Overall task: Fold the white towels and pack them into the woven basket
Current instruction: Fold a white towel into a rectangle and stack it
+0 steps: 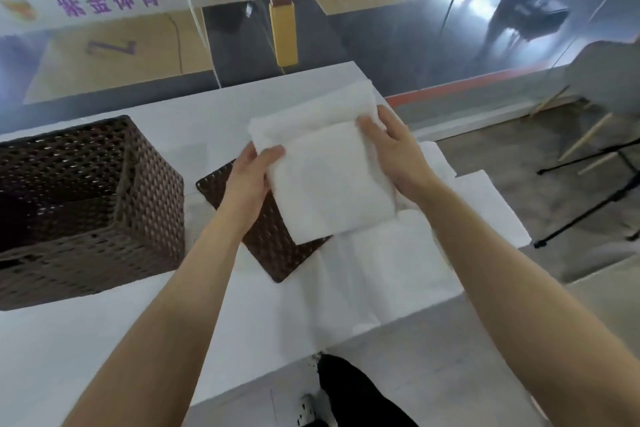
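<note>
A folded white towel [325,180] is held up between both hands above the table's middle. My left hand [251,180] grips its left edge, thumb on top. On its right edge sits my right hand [394,146], fingers curled over the upper fold. A dark brown woven basket [149,184] stands at the left of the table, open at the top; from here its inside looks dark. Under the towel lies a flat brown woven lid [273,250], partly hidden by the towel and my left forearm.
A white cloth [381,270] covers the table [104,340], and more white fabric [485,204] lies spread at the right. The table's right edge drops to a grey floor with a black tripod [588,211]. A glass wall stands behind the table.
</note>
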Available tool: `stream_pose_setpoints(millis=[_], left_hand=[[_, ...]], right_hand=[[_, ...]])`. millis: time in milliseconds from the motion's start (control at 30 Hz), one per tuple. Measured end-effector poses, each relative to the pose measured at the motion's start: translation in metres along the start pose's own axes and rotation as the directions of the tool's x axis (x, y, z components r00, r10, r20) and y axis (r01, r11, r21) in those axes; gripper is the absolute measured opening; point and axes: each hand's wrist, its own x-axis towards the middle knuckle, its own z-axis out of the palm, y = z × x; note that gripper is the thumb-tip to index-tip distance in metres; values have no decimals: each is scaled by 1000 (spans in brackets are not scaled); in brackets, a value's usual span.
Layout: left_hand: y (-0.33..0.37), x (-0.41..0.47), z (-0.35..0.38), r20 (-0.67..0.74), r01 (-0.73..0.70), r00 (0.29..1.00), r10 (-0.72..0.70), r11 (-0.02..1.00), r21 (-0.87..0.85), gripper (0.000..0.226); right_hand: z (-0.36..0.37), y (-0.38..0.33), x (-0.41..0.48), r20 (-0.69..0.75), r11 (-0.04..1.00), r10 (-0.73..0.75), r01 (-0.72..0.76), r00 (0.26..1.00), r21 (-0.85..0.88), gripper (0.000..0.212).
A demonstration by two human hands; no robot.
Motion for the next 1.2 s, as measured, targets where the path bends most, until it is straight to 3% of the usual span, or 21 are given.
stream_pose_setpoints(millis=[67,100,200,300,400,500,567,667,733,833,1033,1133,1200], left_hand=[[-10,-9,32,-113,69,992,-53,987,142,44],[-22,-15,44,-149,122,985,-88,965,232,54],[-79,-44,66,-160,298,953,-256,885,358,72],[-139,-72,80,-138,435,900,-414,823,365,65],[-164,-79,105,-160,470,883,-442,831,299,47],[-174,-66,129,-253,443,891,-377,845,301,56],[-188,-58,132,-336,447,883,-327,801,397,61],[-209,-60,130,-456,506,847,-273,677,534,49],[-220,-62,130,-508,526,819,-266,702,481,57],[-222,-56,132,-527,513,796,-297,793,328,79],[-217,-48,144,-472,407,861,-187,810,422,56],[-220,-43,137,-484,436,844,-231,821,368,60],[-222,-44,132,-484,408,852,-198,831,378,65]], right_hand=[[-20,18,-26,63,960,216,-224,974,166,40],[-28,36,-42,84,941,287,-297,954,162,48],[-55,102,-98,41,909,416,-417,909,22,65],[-84,150,-131,23,866,500,-499,866,-44,72],[-114,165,-126,-7,869,484,-481,875,-117,59],[-137,173,-101,-58,885,421,-424,905,-192,47],[-140,187,-85,-49,853,401,-393,915,-345,49],[-130,216,-82,66,776,432,-334,899,-535,70],[-127,230,-85,76,798,416,-324,906,-508,81],[-126,239,-82,55,809,397,-322,916,-492,78],[-132,245,-78,21,825,354,-302,935,-478,62],[-125,246,-81,36,821,343,-281,939,-496,75],[-118,240,-86,-37,777,213,-192,976,-600,85]])
